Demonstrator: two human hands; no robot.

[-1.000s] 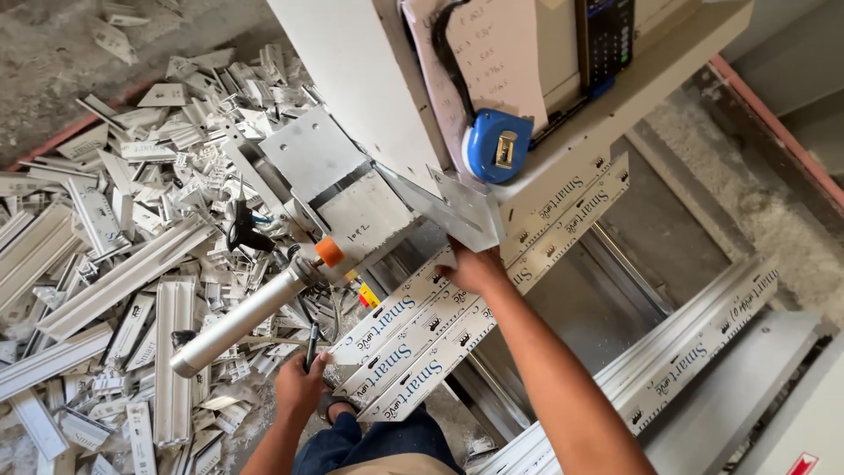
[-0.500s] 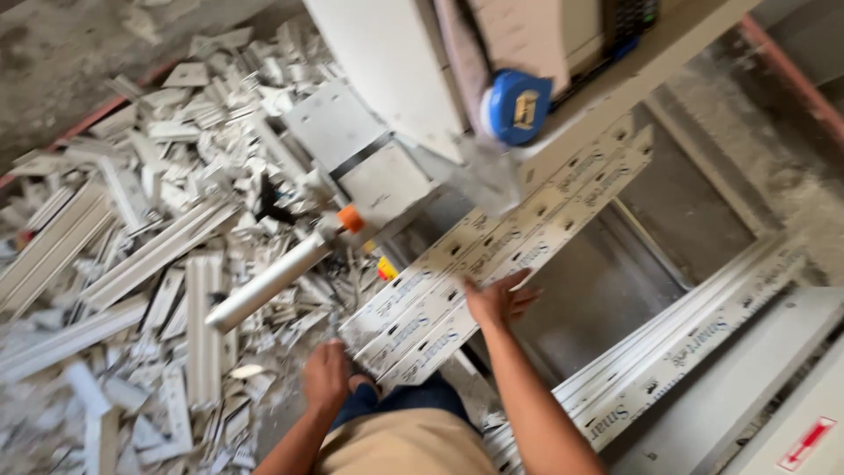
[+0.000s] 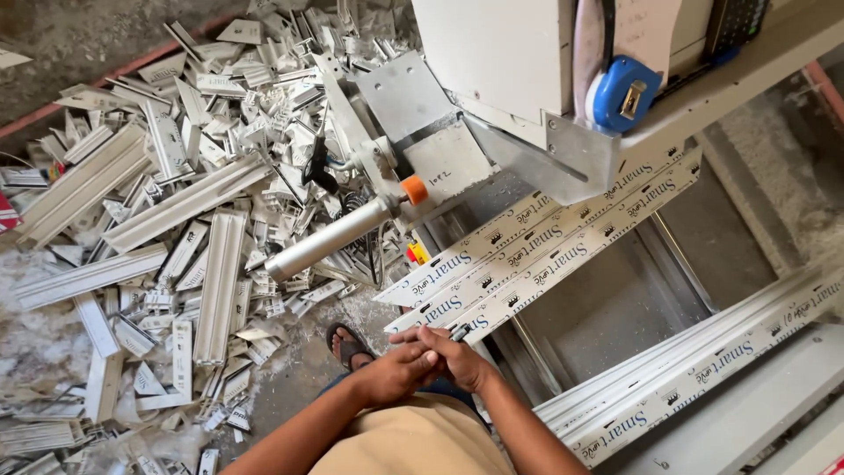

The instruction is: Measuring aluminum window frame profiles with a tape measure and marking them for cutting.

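My two hands meet in front of my waist. My left hand (image 3: 394, 371) curls over the fingers of my right hand (image 3: 464, 362). Between them they pinch a small dark pen-like thing (image 3: 458, 332), whose tip pokes out above the knuckles. Just beyond the hands lies the near end of a white plastic profile strip (image 3: 545, 255) with blue print, resting across the saw machine's bed (image 3: 615, 308). Neither hand touches the strip.
A metal cylinder handle (image 3: 327, 241) with an orange knob juts from the machine. A blue tape measure (image 3: 621, 93) sits on the machine's shelf. More white profiles (image 3: 703, 369) lie at the right. Several offcuts (image 3: 185, 202) cover the floor at the left, by my sandalled foot (image 3: 348, 345).
My right hand has come off the profile strip and drawn back to meet my left hand, which has risen from my thigh. The view has steadied and tilted down.
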